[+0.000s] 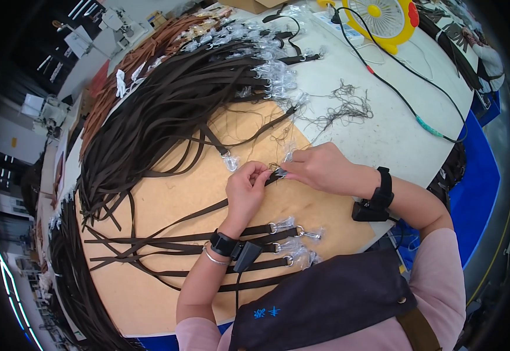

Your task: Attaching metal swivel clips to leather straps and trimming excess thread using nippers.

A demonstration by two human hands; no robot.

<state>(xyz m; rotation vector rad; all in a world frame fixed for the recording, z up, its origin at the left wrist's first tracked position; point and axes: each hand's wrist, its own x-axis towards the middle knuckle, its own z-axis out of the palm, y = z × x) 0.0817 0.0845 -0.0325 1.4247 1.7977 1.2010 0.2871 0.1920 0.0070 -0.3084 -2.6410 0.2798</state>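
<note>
Over the tan board (161, 210), my left hand (246, 190) pinches a dark strap (202, 209) close to its end. My right hand (319, 169) meets it there, thumb and fingers closed at the strap end. A small grey piece shows at those fingertips; its kind is mostly hidden. Clear plastic wrap (290, 151) stands just beyond the fingers, with thin loose threads around. Nearer to me lie several dark straps (243, 233) with metal rings and plastic-wrapped clasps (310, 234) at their right ends. Beyond my left hand rests another wrapped clasp (230, 161).
A big heap of dark straps (167, 93) covers the far left, with brown straps (144, 52) behind it. Tangled thread (348, 105) lies on the white tabletop (395, 117). A yellow fan (378, 17) and a black cable (404, 102) are at the far right.
</note>
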